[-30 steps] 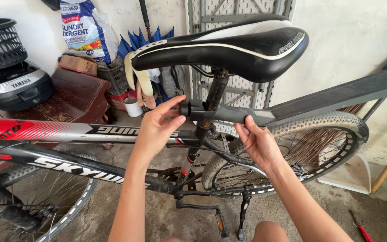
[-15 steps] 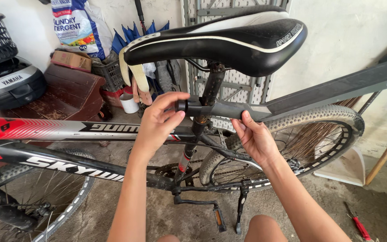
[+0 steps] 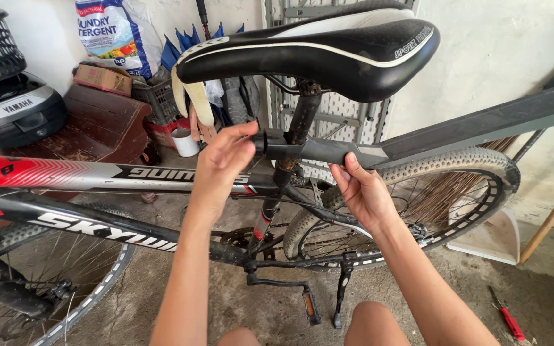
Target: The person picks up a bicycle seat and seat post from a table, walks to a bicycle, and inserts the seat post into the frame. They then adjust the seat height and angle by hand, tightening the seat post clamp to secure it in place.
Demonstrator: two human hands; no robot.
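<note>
Both hands work at the black mudguard mount [image 3: 315, 150] clamped round the seat post [image 3: 299, 125] of a bicycle, just under the black saddle [image 3: 328, 54].

Left hand [image 3: 222, 166]: raised from below, fingers [image 3: 242, 138] curled and pinching the front end of the mount, at the clamp on the near side of the post. Thumb and forefinger tips touch the black plastic.

Right hand [image 3: 367, 192]: palm up, fingers bent loosely round the underside of the mount behind the post, thumb lying along its lower edge. Grasp looks light rather than clenched.

The mount runs back into a long flat black mudguard [image 3: 495, 122], which slopes up to the right above the rear tyre [image 3: 456, 166], apart from the tread.

Surroundings: red and grey frame tube [image 3: 84, 174] crosses left of the post; pedal [image 3: 309, 304] and kickstand [image 3: 342, 291] hang below over the concrete floor [image 3: 418, 314]. A red-handled tool [image 3: 511, 323] lies on the floor at lower right. A black helmet [image 3: 14, 112] sits at far left.
</note>
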